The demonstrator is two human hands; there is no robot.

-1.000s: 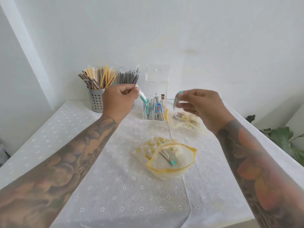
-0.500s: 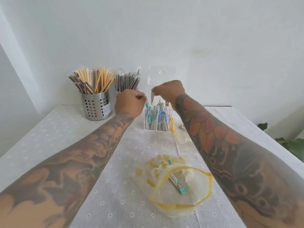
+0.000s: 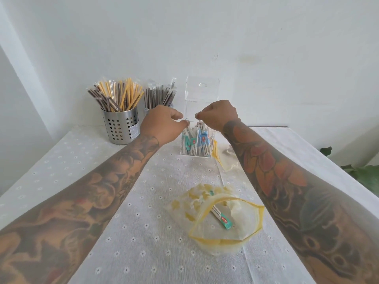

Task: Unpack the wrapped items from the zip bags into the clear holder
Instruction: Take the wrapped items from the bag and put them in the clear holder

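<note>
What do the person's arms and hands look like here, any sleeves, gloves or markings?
No sleeves or gloves show: both forearms are bare and covered in dense tattoos. The left forearm carries dark, swirling, cloud-like designs. The right forearm has bold orange-red, petal-like shapes among dark shading. The left hand and right hand show no rings or watches.

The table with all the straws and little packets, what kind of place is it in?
Probably a home or small cafe corner. A flowered tablecloth covers the table, a metal holder stands full of wrapped straws by a plain white wall, and a houseplant grows alongside.
</note>
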